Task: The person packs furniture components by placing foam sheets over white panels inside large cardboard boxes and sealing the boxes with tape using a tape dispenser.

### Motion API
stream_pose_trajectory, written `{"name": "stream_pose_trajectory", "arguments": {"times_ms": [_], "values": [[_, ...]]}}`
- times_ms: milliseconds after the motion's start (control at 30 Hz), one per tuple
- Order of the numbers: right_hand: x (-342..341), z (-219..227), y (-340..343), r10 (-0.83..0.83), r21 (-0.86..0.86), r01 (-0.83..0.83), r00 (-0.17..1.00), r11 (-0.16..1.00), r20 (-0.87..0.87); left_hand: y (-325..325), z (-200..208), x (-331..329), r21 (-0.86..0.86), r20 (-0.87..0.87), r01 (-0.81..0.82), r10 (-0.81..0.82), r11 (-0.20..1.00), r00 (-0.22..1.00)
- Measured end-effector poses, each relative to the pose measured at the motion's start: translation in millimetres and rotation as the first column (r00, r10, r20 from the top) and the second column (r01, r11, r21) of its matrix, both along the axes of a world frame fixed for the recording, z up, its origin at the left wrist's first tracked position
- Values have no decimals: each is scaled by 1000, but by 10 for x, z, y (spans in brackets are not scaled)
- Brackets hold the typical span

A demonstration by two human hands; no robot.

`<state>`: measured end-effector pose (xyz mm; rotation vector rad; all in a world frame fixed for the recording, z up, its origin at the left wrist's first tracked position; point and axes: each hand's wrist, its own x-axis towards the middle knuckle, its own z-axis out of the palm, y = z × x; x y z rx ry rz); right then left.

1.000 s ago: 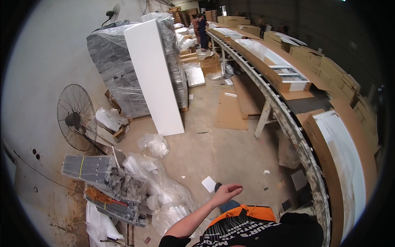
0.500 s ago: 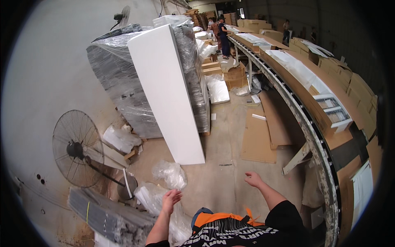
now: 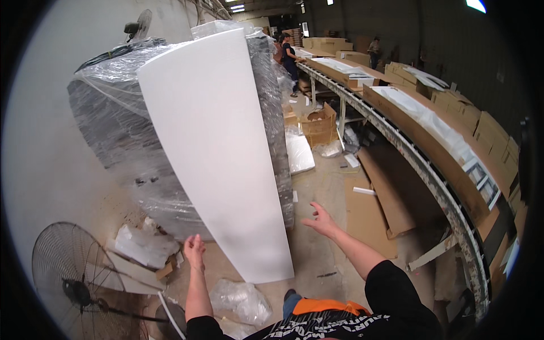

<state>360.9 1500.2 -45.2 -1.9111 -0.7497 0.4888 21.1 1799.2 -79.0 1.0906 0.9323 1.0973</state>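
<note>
A tall white foam-like board [image 3: 221,153] leans against a bulky stack [image 3: 122,124] wrapped in clear plastic, its lower end on the floor. My left hand [image 3: 194,250] is held near the board's lower left edge, empty, with loosely bent fingers. On the board's other side, my right hand [image 3: 322,220] reaches forward, fingers and thumb apart, holding nothing. Neither hand appears to touch the board. Crumpled clear plastic film [image 3: 241,301] lies on the floor in front of me, below the board.
A large fan [image 3: 76,292] stands at the lower left. Along the right runs a roller conveyor [image 3: 396,133] carrying long open cartons [image 3: 419,116]. Flat cardboard [image 3: 365,218] lies on the floor beside it. Farther back, a person [image 3: 289,62] stands at the conveyor.
I have moved closer to the white board, which now looks larger. Both hands have risen and moved forward, one toward each side of it.
</note>
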Motion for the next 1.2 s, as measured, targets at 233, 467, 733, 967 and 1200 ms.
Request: {"name": "stream_pose_trajectory", "arguments": {"times_ms": [233,467,733,967,1200], "values": [[627,377,1536,-99,128,118,985,985,-140,1425,569,835,190,-92,-111,131,975,987],[722,-111,2035,154,139,-125,963,982,-220,1775,512,978,191,-214,219,-177,957,961],[661,-457,1988,68,298,-24,988,954,-137,1456,476,903,302,-126,34,4,953,992],[632,-28,1791,30,171,21,956,985,-290,1360,395,607,320,-108,194,-168,927,980],[616,-222,1768,-62,302,143,963,943,-263,1880,329,463,66,451,646,-601,760,660]]}}
